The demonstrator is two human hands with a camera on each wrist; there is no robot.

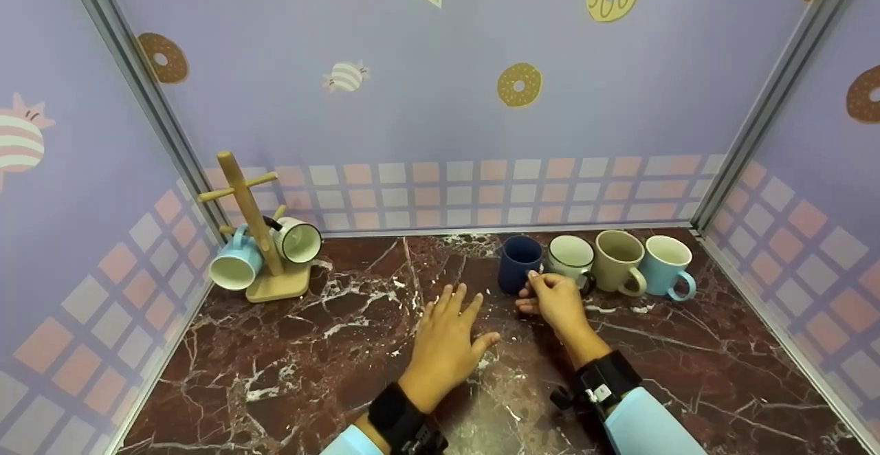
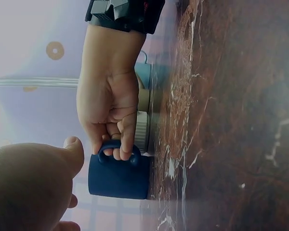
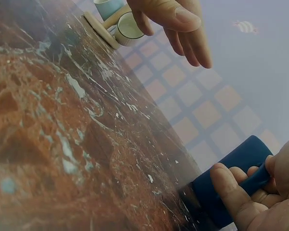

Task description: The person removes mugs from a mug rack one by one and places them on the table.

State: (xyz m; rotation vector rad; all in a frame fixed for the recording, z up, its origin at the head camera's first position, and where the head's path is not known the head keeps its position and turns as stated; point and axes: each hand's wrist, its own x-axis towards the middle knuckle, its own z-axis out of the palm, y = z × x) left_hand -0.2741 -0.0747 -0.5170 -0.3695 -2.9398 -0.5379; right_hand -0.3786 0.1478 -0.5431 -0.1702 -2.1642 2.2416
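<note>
A dark blue mug [image 1: 519,264] stands upright on the marble-patterned table, leftmost in a row of mugs. My right hand [image 1: 560,304] grips its handle [image 2: 116,144], with fingers hooked through the loop, as the left wrist view shows. Farther left, my left hand [image 1: 443,341] hovers over the table with its fingers spread and nothing held. In the right wrist view the left hand [image 3: 176,24] hangs at the top, apart from the blue mug [image 3: 245,156].
Right of the blue mug stand a white mug [image 1: 570,254] with a dark rim, a beige mug [image 1: 619,262] and a light blue mug [image 1: 665,266]. At the left, a wooden mug tree [image 1: 251,214] carries a hanging light blue mug [image 1: 237,266] and a white mug [image 1: 300,240].
</note>
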